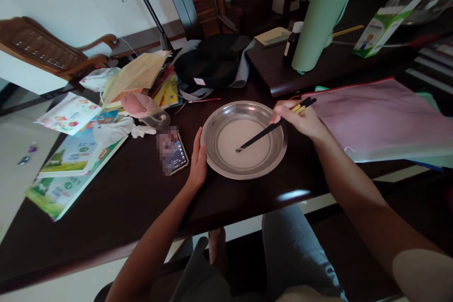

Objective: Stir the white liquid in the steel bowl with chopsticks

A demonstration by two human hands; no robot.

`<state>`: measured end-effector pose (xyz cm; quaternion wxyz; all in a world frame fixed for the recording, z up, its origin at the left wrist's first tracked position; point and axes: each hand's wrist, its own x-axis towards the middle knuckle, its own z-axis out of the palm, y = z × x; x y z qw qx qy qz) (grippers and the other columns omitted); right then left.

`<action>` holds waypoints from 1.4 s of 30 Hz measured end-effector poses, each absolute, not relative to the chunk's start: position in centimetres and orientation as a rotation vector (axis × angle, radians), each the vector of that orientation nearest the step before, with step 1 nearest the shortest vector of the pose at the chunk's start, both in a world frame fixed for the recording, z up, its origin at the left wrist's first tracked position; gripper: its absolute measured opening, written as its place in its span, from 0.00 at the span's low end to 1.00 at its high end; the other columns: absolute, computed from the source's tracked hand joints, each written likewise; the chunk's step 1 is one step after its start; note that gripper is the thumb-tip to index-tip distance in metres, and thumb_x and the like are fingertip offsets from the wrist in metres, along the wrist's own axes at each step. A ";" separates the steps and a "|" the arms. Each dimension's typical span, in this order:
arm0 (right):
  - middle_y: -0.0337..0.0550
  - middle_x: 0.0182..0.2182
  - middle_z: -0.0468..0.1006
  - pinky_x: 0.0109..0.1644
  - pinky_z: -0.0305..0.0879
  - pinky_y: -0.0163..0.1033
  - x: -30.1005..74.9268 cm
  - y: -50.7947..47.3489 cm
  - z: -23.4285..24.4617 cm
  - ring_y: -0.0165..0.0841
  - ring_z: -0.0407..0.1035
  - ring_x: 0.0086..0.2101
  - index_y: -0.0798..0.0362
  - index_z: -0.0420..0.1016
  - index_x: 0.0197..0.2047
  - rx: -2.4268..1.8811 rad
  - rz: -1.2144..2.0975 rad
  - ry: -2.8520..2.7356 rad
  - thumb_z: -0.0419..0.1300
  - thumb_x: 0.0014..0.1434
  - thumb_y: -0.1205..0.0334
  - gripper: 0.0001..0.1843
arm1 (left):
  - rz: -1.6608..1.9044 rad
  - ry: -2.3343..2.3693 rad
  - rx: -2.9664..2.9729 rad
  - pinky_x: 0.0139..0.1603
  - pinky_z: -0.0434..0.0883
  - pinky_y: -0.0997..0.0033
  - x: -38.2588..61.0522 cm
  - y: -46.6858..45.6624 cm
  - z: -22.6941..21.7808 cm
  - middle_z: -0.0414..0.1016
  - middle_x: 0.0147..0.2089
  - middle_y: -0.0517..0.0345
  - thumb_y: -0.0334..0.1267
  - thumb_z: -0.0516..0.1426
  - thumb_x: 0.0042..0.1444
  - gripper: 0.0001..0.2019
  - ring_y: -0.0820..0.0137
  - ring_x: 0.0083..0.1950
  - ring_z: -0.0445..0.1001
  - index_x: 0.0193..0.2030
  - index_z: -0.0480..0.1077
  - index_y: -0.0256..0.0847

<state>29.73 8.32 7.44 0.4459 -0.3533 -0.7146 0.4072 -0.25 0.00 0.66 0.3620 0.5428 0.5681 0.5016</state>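
A round, shiny metal basin (244,173) stands on the dark table with a milky, whitish liquid (244,139) in it. At its left side, my left hand (199,163) holds the rim, fingers stretched along the outer edge. My right hand (295,117) is above the basin's right rim, closed around a pair of black chopsticks (260,136) with gold bands near the upper ends. The chopsticks slant down to the left, and their tips meet the liquid near the middle. Left of my left hand lies a phone (180,158) with its screen lit and partly blurred out.
Books (71,165), papers and tissues (116,131) pile up on the left. A black bag (212,63) sits behind the basin. To the right lies a pink zip folder (382,118); beyond it are a tall green bottle (323,19), a dark small bottle (292,42) and a green-white box (380,30).
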 end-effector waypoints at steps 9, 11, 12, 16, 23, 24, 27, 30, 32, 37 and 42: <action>0.39 0.23 0.75 0.38 0.63 0.39 30.2 8.6 7.2 0.31 0.70 0.28 0.49 0.75 0.22 -0.877 0.948 -1.672 0.57 0.62 0.45 0.23 | 1.297 1.458 1.405 0.75 0.47 0.57 -0.2 0.0 0.7 0.52 0.75 0.56 0.55 0.49 0.64 0.30 0.62 0.75 0.50 0.70 0.55 0.49; 0.40 0.24 0.76 0.38 0.63 0.39 29.9 8.4 7.3 0.32 0.71 0.29 0.49 0.76 0.24 -0.849 1.007 -1.731 0.57 0.62 0.45 0.22 | 1.292 1.469 1.408 0.75 0.46 0.58 -0.2 0.0 0.7 0.52 0.75 0.56 0.55 0.49 0.64 0.30 0.62 0.75 0.50 0.70 0.55 0.49; 0.40 0.25 0.77 0.38 0.64 0.39 29.7 8.2 7.4 0.32 0.71 0.30 0.49 0.77 0.25 -0.842 1.029 -1.773 0.57 0.62 0.45 0.21 | 1.289 1.473 1.408 0.75 0.46 0.58 -0.2 0.0 0.8 0.52 0.75 0.56 0.54 0.48 0.64 0.30 0.62 0.75 0.50 0.70 0.55 0.49; 0.42 0.29 0.79 0.39 0.64 0.39 29.4 8.1 7.6 0.33 0.73 0.33 0.49 0.79 0.28 -0.849 0.962 -1.857 0.58 0.60 0.44 0.20 | 1.289 1.472 1.396 0.75 0.47 0.58 -0.2 -0.1 0.8 0.52 0.75 0.55 0.55 0.49 0.64 0.30 0.62 0.75 0.50 0.71 0.54 0.48; 0.40 0.22 0.76 0.38 0.65 0.39 30.0 8.5 7.2 0.32 0.71 0.28 0.50 0.76 0.22 -0.866 0.970 -1.714 0.56 0.62 0.42 0.25 | 1.295 1.469 1.400 0.75 0.47 0.58 -0.3 0.0 0.6 0.52 0.75 0.56 0.55 0.49 0.64 0.30 0.62 0.75 0.51 0.71 0.55 0.49; 0.40 0.23 0.77 0.37 0.65 0.39 29.9 8.4 7.2 0.32 0.71 0.28 0.50 0.77 0.23 -0.853 0.993 -1.761 0.56 0.62 0.42 0.24 | 1.296 1.461 1.393 0.75 0.47 0.58 -0.3 0.0 0.5 0.52 0.75 0.56 0.55 0.49 0.64 0.30 0.62 0.75 0.51 0.71 0.54 0.49; 0.42 0.28 0.79 0.37 0.65 0.39 29.4 8.2 7.3 0.33 0.72 0.31 0.50 0.79 0.28 -0.828 0.977 -1.890 0.58 0.61 0.44 0.21 | 1.295 1.454 1.380 0.75 0.47 0.58 -0.3 0.0 0.4 0.52 0.75 0.57 0.54 0.49 0.64 0.30 0.63 0.75 0.51 0.71 0.54 0.50; 0.41 0.27 0.78 0.39 0.65 0.39 29.7 8.5 7.2 0.33 0.72 0.32 0.50 0.78 0.26 -0.879 0.898 -1.786 0.57 0.62 0.45 0.21 | 1.297 1.455 1.378 0.75 0.47 0.59 -0.3 0.0 0.5 0.51 0.75 0.56 0.54 0.49 0.64 0.30 0.63 0.75 0.51 0.71 0.54 0.48; 0.40 0.23 0.76 0.39 0.64 0.39 30.0 8.7 7.1 0.32 0.71 0.29 0.50 0.76 0.22 -0.911 0.881 -1.668 0.57 0.62 0.45 0.23 | 1.299 1.456 1.385 0.75 0.47 0.59 -0.2 0.0 0.6 0.52 0.75 0.55 0.55 0.49 0.64 0.31 0.62 0.75 0.51 0.71 0.54 0.47; 0.41 0.24 0.77 0.38 0.64 0.39 29.7 8.3 7.4 0.32 0.71 0.29 0.50 0.78 0.24 -0.863 0.996 -1.767 0.56 0.62 0.43 0.24 | 1.291 1.474 1.385 0.75 0.47 0.58 -0.2 0.0 0.8 0.52 0.75 0.55 0.55 0.49 0.64 0.31 0.62 0.75 0.51 0.71 0.54 0.48; 0.40 0.27 0.77 0.37 0.62 0.39 29.6 8.4 7.4 0.32 0.70 0.30 0.49 0.79 0.27 -0.896 0.894 -1.815 0.58 0.61 0.45 0.20 | 1.294 1.460 1.385 0.75 0.47 0.58 -0.3 0.0 0.7 0.52 0.75 0.56 0.55 0.49 0.64 0.31 0.62 0.75 0.51 0.71 0.54 0.48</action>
